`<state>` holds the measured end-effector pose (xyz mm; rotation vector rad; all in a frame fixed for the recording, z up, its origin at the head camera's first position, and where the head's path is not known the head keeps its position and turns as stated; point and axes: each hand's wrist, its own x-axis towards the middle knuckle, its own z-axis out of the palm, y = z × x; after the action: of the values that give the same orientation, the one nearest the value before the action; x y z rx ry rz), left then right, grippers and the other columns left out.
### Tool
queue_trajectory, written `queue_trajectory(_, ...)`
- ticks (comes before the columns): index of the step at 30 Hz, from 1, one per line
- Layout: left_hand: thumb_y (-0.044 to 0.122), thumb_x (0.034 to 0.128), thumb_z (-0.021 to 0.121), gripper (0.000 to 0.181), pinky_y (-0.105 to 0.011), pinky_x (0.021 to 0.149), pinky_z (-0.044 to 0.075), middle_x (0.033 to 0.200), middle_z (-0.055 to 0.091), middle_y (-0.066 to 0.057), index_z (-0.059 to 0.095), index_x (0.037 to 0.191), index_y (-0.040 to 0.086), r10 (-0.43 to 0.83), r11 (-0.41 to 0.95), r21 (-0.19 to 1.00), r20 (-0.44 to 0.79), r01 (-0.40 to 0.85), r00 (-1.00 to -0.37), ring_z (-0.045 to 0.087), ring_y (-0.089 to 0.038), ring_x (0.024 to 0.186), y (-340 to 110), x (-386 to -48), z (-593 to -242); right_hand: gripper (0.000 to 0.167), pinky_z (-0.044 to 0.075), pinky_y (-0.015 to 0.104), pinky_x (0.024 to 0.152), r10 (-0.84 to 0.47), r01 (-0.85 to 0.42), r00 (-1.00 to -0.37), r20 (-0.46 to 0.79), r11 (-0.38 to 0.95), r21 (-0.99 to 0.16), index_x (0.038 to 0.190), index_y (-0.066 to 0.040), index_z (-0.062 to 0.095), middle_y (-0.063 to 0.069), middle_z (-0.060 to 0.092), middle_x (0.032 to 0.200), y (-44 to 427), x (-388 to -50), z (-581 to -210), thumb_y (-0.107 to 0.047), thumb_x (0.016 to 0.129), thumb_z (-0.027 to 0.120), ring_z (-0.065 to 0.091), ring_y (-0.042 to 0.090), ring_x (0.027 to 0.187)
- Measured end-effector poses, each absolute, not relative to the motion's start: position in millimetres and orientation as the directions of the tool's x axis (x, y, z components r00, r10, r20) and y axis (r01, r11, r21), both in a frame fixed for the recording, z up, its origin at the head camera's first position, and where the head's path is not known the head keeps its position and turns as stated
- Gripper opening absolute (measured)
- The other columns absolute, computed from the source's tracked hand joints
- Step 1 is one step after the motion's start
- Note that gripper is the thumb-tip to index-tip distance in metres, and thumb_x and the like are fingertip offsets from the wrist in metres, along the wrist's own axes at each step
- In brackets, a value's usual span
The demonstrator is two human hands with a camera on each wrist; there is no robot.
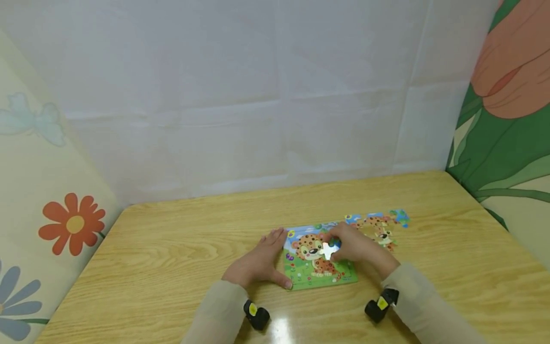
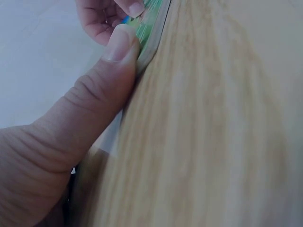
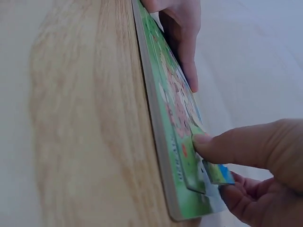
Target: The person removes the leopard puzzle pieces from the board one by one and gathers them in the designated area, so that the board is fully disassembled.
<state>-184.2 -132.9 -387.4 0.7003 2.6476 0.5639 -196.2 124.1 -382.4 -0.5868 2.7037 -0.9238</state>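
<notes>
A puzzle board (image 1: 301,277) with a cartoon leopard on grass lies flat on the wooden table. Along its left edge rests my left hand (image 1: 262,260), fingers extended, with the thumb (image 2: 118,45) pressing the near left corner. My right hand (image 1: 354,246) is over the board's right part. Between thumb and fingertips it pinches a small puzzle piece (image 3: 220,175) with blue and green on it, tilted just above the board. By those fingertips in the head view is a bright white, puzzle-shaped patch (image 1: 329,251); whether it is glare on the piece, I cannot tell.
Beyond my right hand, several puzzle pieces (image 1: 371,220) lie together on the table (image 1: 180,267), forming part of another leopard picture. A blue and green piece (image 1: 401,217) sits at their far right. Behind the table hangs a white cloth (image 1: 240,105); painted walls flank both sides.
</notes>
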Motion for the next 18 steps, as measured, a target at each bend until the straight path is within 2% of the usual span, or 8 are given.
queue_trajectory(6, 0.049, 0.0565, 0.082, 0.126, -0.044, 0.116, 0.004, 0.155, 0.003, -0.014, 0.009, 0.148, 0.002, 0.527, 0.798, 0.463, -0.225, 0.386, -0.82, 0.002, -0.028, 0.143, -132.0, -183.5, -386.6, 0.03, 0.045, 0.032, 0.068, -0.409, -0.251, -0.912, -0.043, 0.638, -0.728, 0.09, -0.013, 0.061, 0.002, 0.056, 0.09, 128.4, -195.8, -387.9, 0.0, 0.068, 0.076, 0.049, 0.018, 0.083)
queue_trajectory(9, 0.05, 0.0562, 0.082, 0.127, -0.044, 0.116, 0.004, 0.155, 0.003, -0.014, 0.009, 0.148, 0.002, 0.526, 0.8, 0.459, -0.226, 0.386, -0.82, 0.001, -0.028, 0.143, -132.1, -183.9, -386.9, 0.025, 0.038, 0.028, 0.061, -0.404, -0.229, -0.914, -0.034, 0.584, -0.779, 0.094, -0.012, 0.064, 0.003, 0.052, 0.082, 133.3, -195.7, -390.0, -0.001, 0.073, 0.073, 0.043, 0.017, 0.072)
queue_trajectory(11, 0.05, 0.0562, 0.082, 0.127, -0.044, 0.116, 0.004, 0.155, 0.003, -0.014, 0.008, 0.148, 0.002, 0.528, 0.799, 0.458, -0.226, 0.389, -0.819, 0.001, -0.028, 0.143, -132.2, -184.3, -386.8, 0.022, 0.035, 0.027, 0.06, -0.397, -0.21, -0.917, -0.034, 0.554, -0.805, 0.098, -0.011, 0.066, 0.003, 0.05, 0.08, 136.6, -196.0, -390.5, -0.003, 0.078, 0.069, 0.04, 0.017, 0.071)
queue_trajectory(16, 0.05, 0.0564, 0.082, 0.127, -0.045, 0.116, 0.003, 0.155, 0.002, -0.013, 0.008, 0.148, 0.002, 0.529, 0.798, 0.46, -0.227, 0.389, -0.818, 0.001, -0.028, 0.143, -132.7, -185.0, -387.1, 0.024, 0.038, 0.027, 0.061, -0.349, -0.145, -0.936, -0.048, 0.508, -0.849, 0.11, -0.008, 0.065, 0.003, 0.049, 0.082, 143.9, -197.7, -389.0, -0.009, 0.086, 0.063, 0.042, 0.017, 0.074)
queue_trajectory(18, 0.05, 0.0565, 0.082, 0.127, -0.045, 0.116, 0.003, 0.155, 0.002, -0.014, 0.008, 0.148, 0.002, 0.529, 0.798, 0.46, -0.227, 0.388, -0.818, 0.001, -0.028, 0.143, -132.8, -185.1, -386.9, 0.029, 0.04, 0.026, 0.058, -0.317, -0.106, -0.946, -0.059, 0.476, -0.873, 0.115, -0.006, 0.062, 0.003, 0.048, 0.077, 146.9, -198.1, -387.9, -0.011, 0.086, 0.063, 0.042, 0.015, 0.068)
